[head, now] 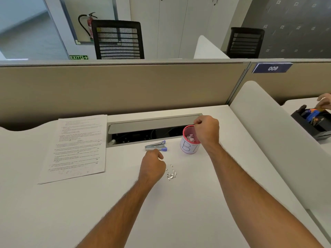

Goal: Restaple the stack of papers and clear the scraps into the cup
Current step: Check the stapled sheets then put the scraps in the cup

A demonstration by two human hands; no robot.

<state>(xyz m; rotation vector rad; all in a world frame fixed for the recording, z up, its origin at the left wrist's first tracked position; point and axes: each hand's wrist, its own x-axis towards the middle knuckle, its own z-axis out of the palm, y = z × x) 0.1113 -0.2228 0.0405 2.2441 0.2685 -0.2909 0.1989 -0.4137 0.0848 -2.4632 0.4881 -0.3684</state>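
While the right hand (206, 130) hangs over the rim of the pink cup (190, 142), its fingers are curled downward toward the cup's mouth; whether they pinch anything cannot be told, as the fingertips are hidden behind the knuckles. The cup stands upright on the white desk (197, 203), wrapped in a white label with blue lettering, with crumpled scraps visible inside. The left hand (152, 165) rests near the desk surface with fingers curled in; a small pale bit shows at its fingertips, apparently pinched, though it is too small to be certain. Just beside that hand, on its right, lies a loose cluster of small scraps (171, 174). The stapler (155, 147), silver with blue ends, lies on the desk between the left hand and the open cable tray (152, 130), to the left of the cup. The stack of papers (77, 147) lies flat, well apart to the left, printed side up.
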